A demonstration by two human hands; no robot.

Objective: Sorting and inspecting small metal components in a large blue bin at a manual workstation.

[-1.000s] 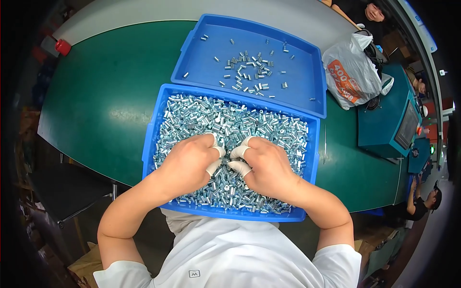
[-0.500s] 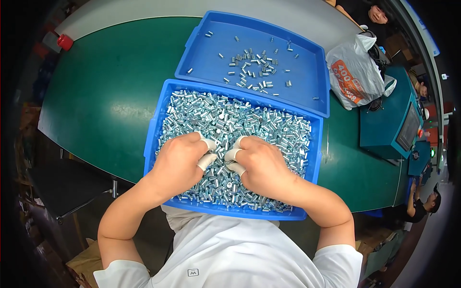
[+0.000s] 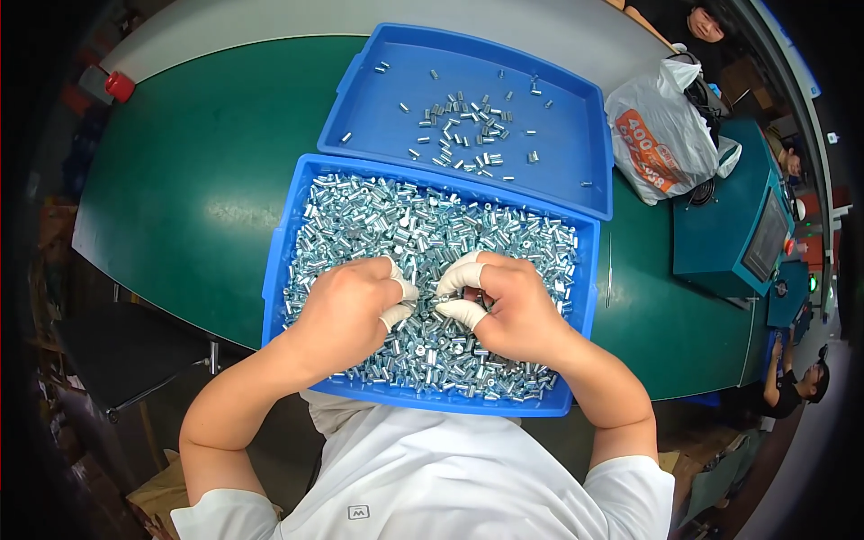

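A deep blue bin (image 3: 589, 270) full of small shiny metal sleeves (image 3: 441, 238), some with a hole showing at the end, stands right before me. Over its middle, my left hand (image 3: 346, 306) curls inward, its white-covered fingertips drawn together close above the sleeves. Facing it a short gap away is my right hand (image 3: 513, 301), white covers on thumb and fingers, with thumb and forefinger bent toward each other. Whatever either set of fingertips pinches is too small to tell from the sleeves beneath. Behind the bin, a shallower blue tray (image 3: 360, 99) carries several scattered sleeves.
The bin and tray rest on a green table (image 3: 207, 171). To the right are a white plastic bag (image 3: 648, 135) and a teal machine (image 3: 729, 216) with a dark panel. A red object (image 3: 119, 85) sits far left. Other people are at the right edge.
Both hands have shifted slightly down within the bin. The right hand has turned, its thumb and forefinger now further apart. The whole view has moved a little.
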